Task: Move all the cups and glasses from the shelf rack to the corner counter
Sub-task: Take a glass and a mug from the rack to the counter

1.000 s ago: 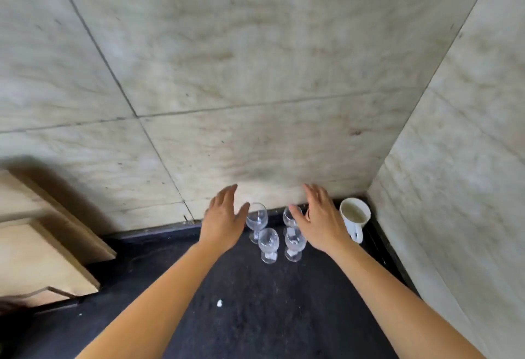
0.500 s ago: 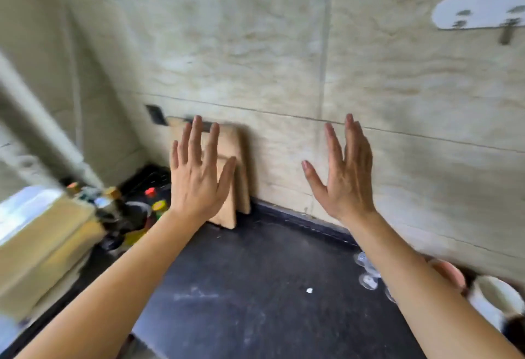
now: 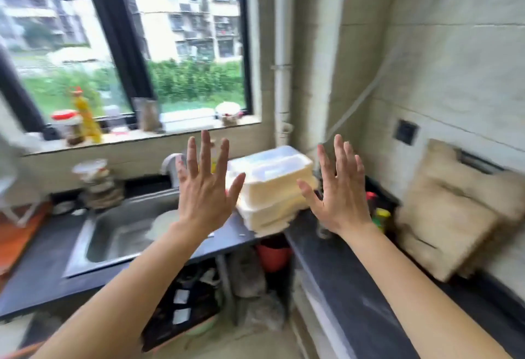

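Your two forearms come up from the bottom edge, and both hands are raised in the air with nothing in them: your left hand [image 3: 203,196] is spread wide with the fingers pointing to 12 o'clock, and your right hand [image 3: 339,196] is spread the same way, at 3 o'clock from the left one and apart from it. Under your right forearm runs the dark counter [image 3: 349,287], and no cup or glass can be seen on it or anywhere in this blurred view. At 8 o'clock from your left hand lies the steel sink [image 3: 113,233], with a pale round dish [image 3: 162,225] inside. Between and behind your hands stand stacked white foam boxes [image 3: 272,188]. At 3 o'clock, wooden cutting boards [image 3: 454,213] lean on the tiled wall. Farther, at 11 o'clock, the window sill [image 3: 136,138] carries a yellow bottle [image 3: 86,115] and a red-lidded jar [image 3: 69,127].
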